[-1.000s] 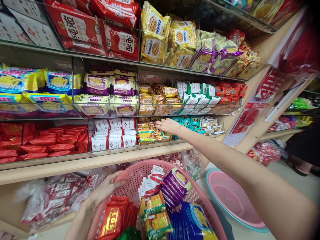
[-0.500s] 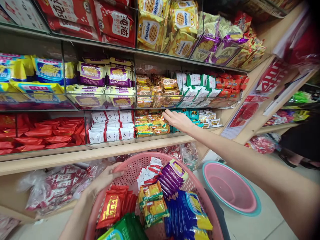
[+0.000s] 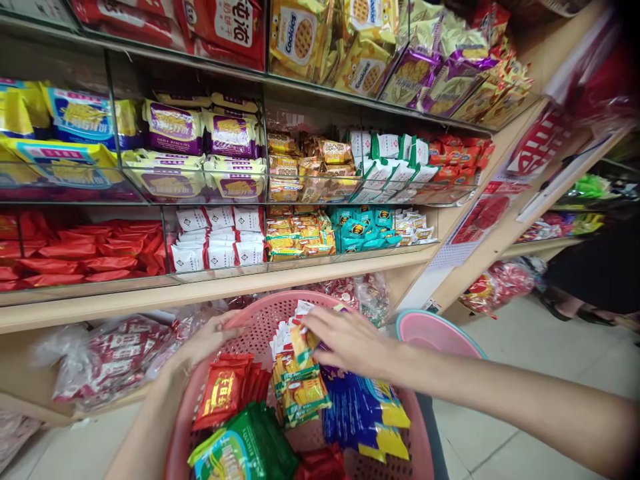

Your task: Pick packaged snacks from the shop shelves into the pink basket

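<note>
A pink perforated basket (image 3: 175, 433) holds packets in groups: red packets (image 3: 223, 393), green packets (image 3: 243, 443), blue and yellow packets (image 3: 363, 413), white-and-red packets (image 3: 283, 340) and small yellow-green packets (image 3: 303, 397). My left hand (image 3: 213, 340) grips the basket's left rim, its fingers over the edge. My right hand (image 3: 345, 340) is over the basket, closed on a yellow packet (image 3: 303, 345) just above the yellow-green stack. It partly covers the purple packets behind it.
Shelves with clear-fronted bins of snacks (image 3: 300, 233) stand ahead. Bagged goods (image 3: 120, 360) lie under the lowest shelf. Behind my right forearm, a pink and teal basin (image 3: 440, 330) rests on the floor. A person's legs in dark clothing (image 3: 575, 287) show at the far right.
My right hand has come back from the low shelf bin to the basket, with a yellow packet in it. My left hand still holds the rim. The view has shifted slightly down.
</note>
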`<action>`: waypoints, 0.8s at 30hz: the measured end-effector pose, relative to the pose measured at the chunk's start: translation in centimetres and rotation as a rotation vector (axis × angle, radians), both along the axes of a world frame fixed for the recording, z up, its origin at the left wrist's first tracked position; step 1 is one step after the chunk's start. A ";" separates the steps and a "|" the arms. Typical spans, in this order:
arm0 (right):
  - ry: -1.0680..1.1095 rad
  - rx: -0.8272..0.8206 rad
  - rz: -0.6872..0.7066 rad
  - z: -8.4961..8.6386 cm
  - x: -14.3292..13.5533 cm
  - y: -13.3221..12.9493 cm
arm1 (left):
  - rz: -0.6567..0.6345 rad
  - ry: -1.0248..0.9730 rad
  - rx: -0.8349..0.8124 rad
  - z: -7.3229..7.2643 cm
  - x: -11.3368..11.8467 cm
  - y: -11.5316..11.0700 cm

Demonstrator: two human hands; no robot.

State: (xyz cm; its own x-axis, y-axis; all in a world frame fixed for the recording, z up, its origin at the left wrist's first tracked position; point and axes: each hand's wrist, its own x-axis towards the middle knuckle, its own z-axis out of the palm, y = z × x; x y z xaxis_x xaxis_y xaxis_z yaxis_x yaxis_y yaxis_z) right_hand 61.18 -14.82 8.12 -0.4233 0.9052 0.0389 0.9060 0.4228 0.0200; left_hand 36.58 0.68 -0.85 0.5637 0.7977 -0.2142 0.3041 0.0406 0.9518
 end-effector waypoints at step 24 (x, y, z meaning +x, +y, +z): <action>-0.248 -0.197 -0.086 -7.0 -3.9 2.3 | -0.006 -0.031 0.016 -0.8 -0.5 0.4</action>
